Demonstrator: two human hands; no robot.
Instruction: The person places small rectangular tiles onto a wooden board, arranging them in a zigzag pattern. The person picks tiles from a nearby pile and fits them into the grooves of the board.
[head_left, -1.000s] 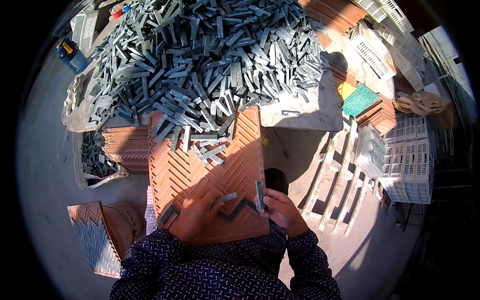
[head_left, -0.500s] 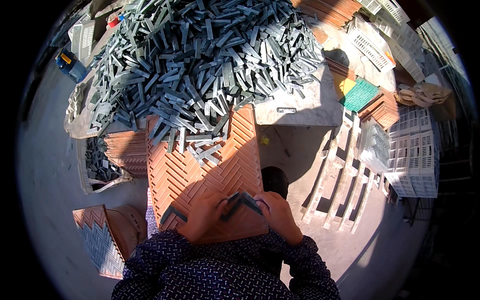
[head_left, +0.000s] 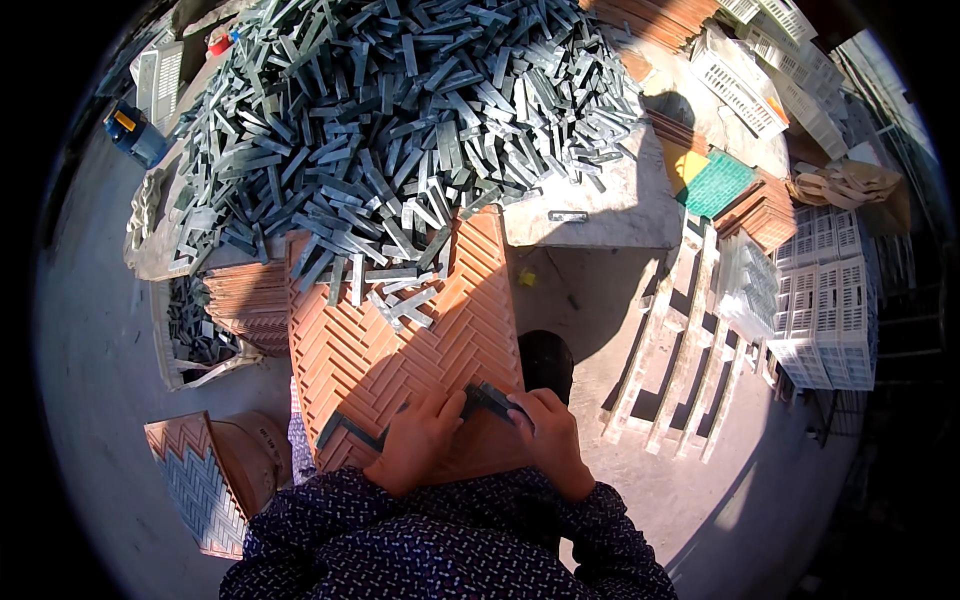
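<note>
The left hand (head_left: 415, 442), its fingers curled, is rested on the lower part of the grooved orange board (head_left: 430, 350), and the right hand (head_left: 550, 440) is placed near the board's lower right edge, with its fingers bent narrowly beside dark strips (head_left: 490, 399); whether a strip is gripped by either hand cannot be told, as the fingertips are partly hidden. The dark strips are seen on the board between the two hands, while its upper end is overlapped by loose pieces from the large grey pile (head_left: 370, 140) heaped on the table (head_left: 610, 210).
</note>
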